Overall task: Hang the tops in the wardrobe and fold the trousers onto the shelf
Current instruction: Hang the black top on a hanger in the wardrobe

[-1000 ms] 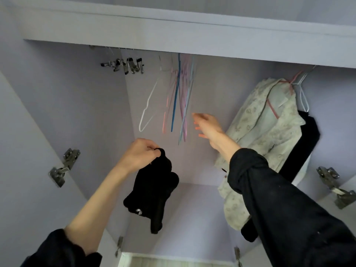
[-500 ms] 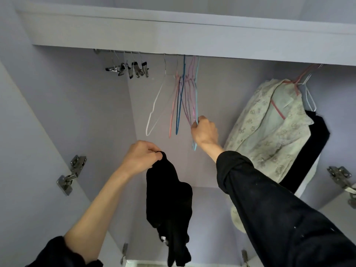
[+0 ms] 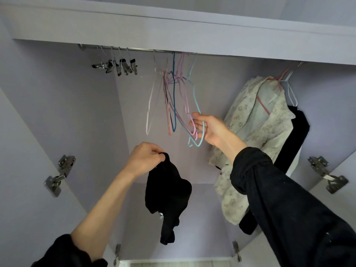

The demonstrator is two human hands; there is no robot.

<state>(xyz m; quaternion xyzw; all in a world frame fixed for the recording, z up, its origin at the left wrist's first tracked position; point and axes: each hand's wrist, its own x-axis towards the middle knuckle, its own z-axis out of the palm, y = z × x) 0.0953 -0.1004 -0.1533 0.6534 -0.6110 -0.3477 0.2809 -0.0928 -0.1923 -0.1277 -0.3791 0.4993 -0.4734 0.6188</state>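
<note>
Wardrobe rail runs under the top panel, and everything here hangs from it or sits below it. Metal clip hangers bunch at the rail's left end. Near its middle hangs a cluster of thin wire hangers in white, pink, blue and lilac. The right hand, one of the two hands raised below the rail, has its fingers curled loosely round the lower bar of the light blue hanger, pulled out from the cluster towards the right. Below the rail's middle the left hand pinches the top edge of a black top, which dangles limp in the air inside the wardrobe. At the rail's right end hang a pale floral shirt and, just behind it, a black garment
</note>
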